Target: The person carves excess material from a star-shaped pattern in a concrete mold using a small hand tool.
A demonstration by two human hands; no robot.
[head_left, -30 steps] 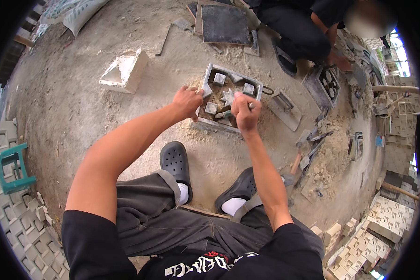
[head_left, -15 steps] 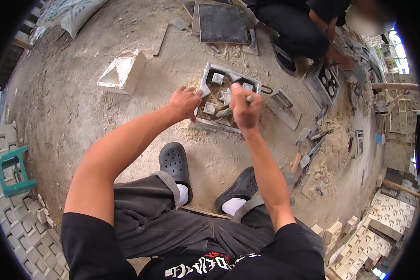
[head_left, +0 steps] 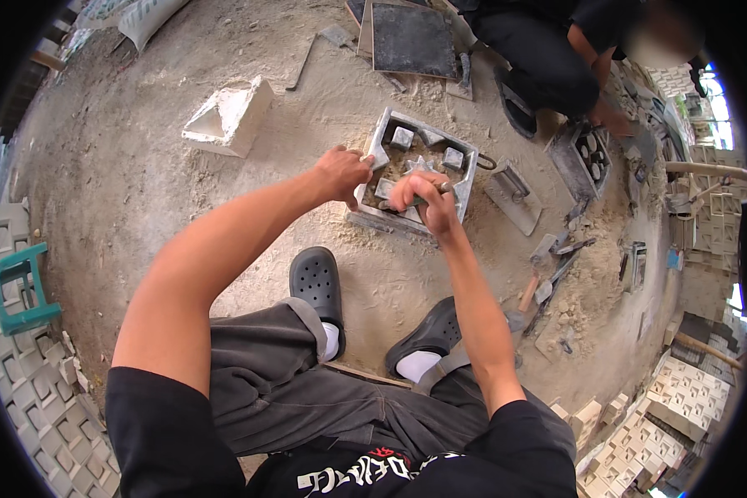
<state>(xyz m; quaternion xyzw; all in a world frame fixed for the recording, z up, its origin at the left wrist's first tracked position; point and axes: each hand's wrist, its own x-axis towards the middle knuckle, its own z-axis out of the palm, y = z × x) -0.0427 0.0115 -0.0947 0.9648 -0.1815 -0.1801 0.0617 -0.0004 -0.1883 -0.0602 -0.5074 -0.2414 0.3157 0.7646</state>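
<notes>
A grey square mould [head_left: 465,195] lies on the sandy ground in front of me, with a star-shaped piece [head_left: 421,163], several small blocks [head_left: 402,138] and brownish sand inside its walls. My left hand [head_left: 346,173] grips the mould's left wall, fingers over the rim. My right hand [head_left: 427,202] is closed round a hand tool with a thin round handle [head_left: 444,187], held over the mould's near side. The tool's working end is mostly hidden by my hand. A wire loop handle [head_left: 491,161] sticks out at the mould's right.
Right of the mould lies a flat float [head_left: 510,197]. Farther right are a hammer [head_left: 533,282] and other tools beside a sand heap [head_left: 577,303]. A white hollow block [head_left: 245,116] stands to the left. A person [head_left: 548,75] crouches by another mould [head_left: 574,166].
My right hand has moved down and toward me inside the mould, tilting the tool and uncovering the star-shaped piece. My left hand stays on the left wall. The view has shifted slightly.
</notes>
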